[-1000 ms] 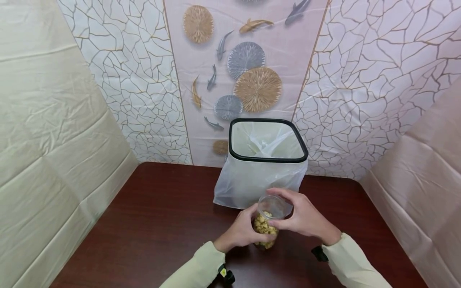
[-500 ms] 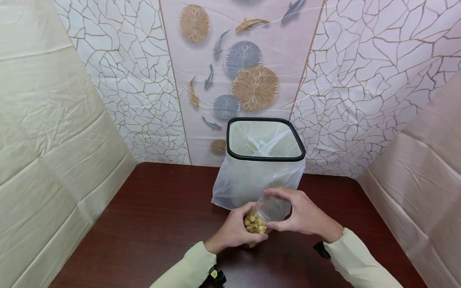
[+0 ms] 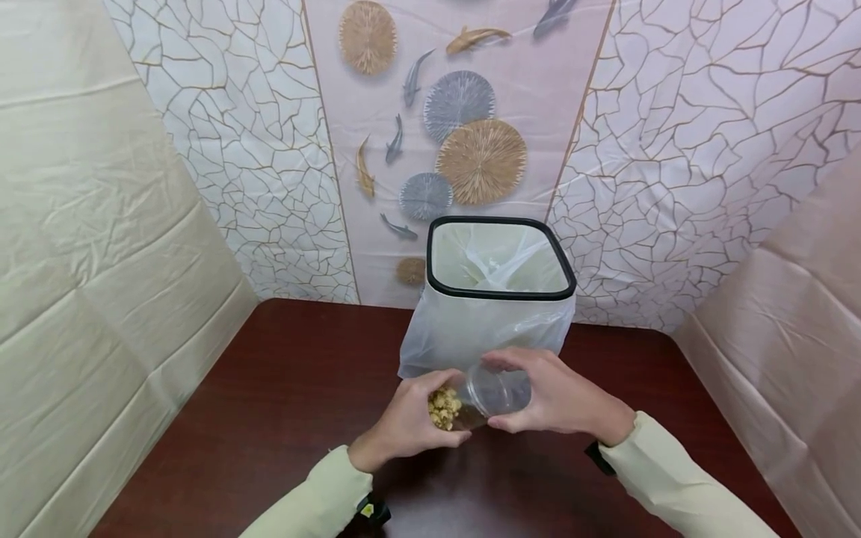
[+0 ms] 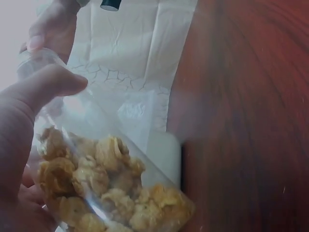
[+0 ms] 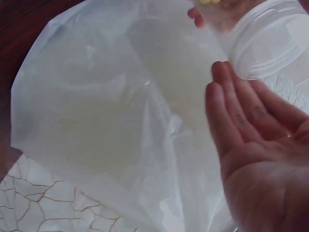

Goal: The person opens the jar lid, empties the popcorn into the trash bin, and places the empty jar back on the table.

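A clear plastic jar (image 3: 468, 409) lies tilted nearly on its side, its threaded rim pointing right. Golden popcorn (image 3: 444, 409) is gathered at the left end, and knobbly pieces show through the wall in the left wrist view. My left hand (image 3: 403, 422) grips the jar's body near the base, thumb on the near side. At the other end my right hand (image 3: 561, 392) pinches the clear rim (image 5: 268, 41) between thumb and fingertips. In the right wrist view its fingers (image 5: 224, 116) extend to the rim, while the thumb is hidden there.
Behind the hands stands a pale bin with a black rim (image 3: 501, 297), lined with a translucent bag (image 3: 484, 329) that hangs over its outside. The dark red-brown table (image 3: 316, 359) is bounded by patterned cloth at the back and beige cloth (image 3: 87, 261) at the sides.
The jar has gone from near upright to almost horizontal, its base swinging left with my left hand. The popcorn has slid toward the base. My right hand stays at the rim.
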Demonstrator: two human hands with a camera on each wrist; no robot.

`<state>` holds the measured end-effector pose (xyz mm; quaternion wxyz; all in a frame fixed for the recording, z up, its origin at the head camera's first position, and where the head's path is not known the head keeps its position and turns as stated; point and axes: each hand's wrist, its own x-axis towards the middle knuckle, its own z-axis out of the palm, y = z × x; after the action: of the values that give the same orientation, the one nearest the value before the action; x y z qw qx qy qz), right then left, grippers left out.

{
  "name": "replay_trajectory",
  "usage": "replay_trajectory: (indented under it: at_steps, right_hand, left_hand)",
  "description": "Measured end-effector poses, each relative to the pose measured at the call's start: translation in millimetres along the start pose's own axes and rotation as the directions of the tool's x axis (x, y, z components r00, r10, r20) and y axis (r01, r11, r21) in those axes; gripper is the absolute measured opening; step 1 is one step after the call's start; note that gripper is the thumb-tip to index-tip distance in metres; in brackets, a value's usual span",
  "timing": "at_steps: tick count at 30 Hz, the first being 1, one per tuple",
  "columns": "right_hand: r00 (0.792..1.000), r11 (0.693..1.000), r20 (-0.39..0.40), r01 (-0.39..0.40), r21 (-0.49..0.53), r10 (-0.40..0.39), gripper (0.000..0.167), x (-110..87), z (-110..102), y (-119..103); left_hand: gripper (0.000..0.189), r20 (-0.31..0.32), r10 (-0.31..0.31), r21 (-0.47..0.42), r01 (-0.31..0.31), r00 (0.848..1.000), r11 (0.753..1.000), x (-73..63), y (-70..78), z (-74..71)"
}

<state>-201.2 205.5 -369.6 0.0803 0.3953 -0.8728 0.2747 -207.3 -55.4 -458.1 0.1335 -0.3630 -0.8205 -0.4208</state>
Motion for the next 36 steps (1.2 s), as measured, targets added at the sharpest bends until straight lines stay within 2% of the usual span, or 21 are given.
replay_trajectory:
  at_steps: [4, 10, 15, 19, 21, 25, 28, 36]
  right_hand:
    - [0.999, 0.999, 0.007, -0.046, 0.009, 0.046, 0.076, 6.5, 2, -5]
    - [0.983, 0.982, 0.013, -0.186, 0.031, 0.185, 0.073, 13.2, 8, -12]
    - [0.957, 0.953, -0.002, -0.288, 0.090, 0.290, 0.068, 16.5, 16, -16]
    - [0.947, 0.942, -0.024, -0.316, 0.113, 0.320, 0.063, 17.5, 23, -17]
    - [0.945, 0.941, -0.040, -0.319, 0.117, 0.325, 0.062, 16.8, 26, -16]
    - [0.947, 0.945, -0.069, -0.303, 0.120, 0.313, 0.058, 13.6, 31, -13]
    - [0.958, 0.957, -0.082, -0.267, 0.116, 0.277, 0.056, 11.1, 35, -10]
    - [0.979, 0.983, -0.122, -0.154, 0.096, 0.165, 0.054, 8.0, 37, -7]
  left_hand:
    - [0.075, -0.034, 0.034, 0.130, -0.030, 0.999, 0.991, -2.1, -2.0, -10.2]
    - [0.081, -0.073, 0.063, 0.302, -0.038, 0.995, 0.952, -9.0, -1.6, -23.3]
    - [0.085, -0.124, 0.147, 0.436, -0.079, 0.981, 0.896, -11.8, -2.2, -27.7]
    - [0.087, -0.148, 0.232, 0.514, -0.126, 0.962, 0.849, -10.4, -3.9, -24.9]
    - [0.087, -0.149, 0.258, 0.528, -0.144, 0.955, 0.837, -9.7, -4.9, -21.8]
    - [0.087, -0.142, 0.272, 0.547, -0.154, 0.952, 0.823, -11.6, -6.8, -15.7]
    - [0.087, -0.146, 0.285, 0.569, -0.156, 0.947, 0.808, -14.0, -8.5, -13.2]
    - [0.083, -0.186, 0.352, 0.604, -0.176, 0.917, 0.777, -16.0, -9.3, -13.2]
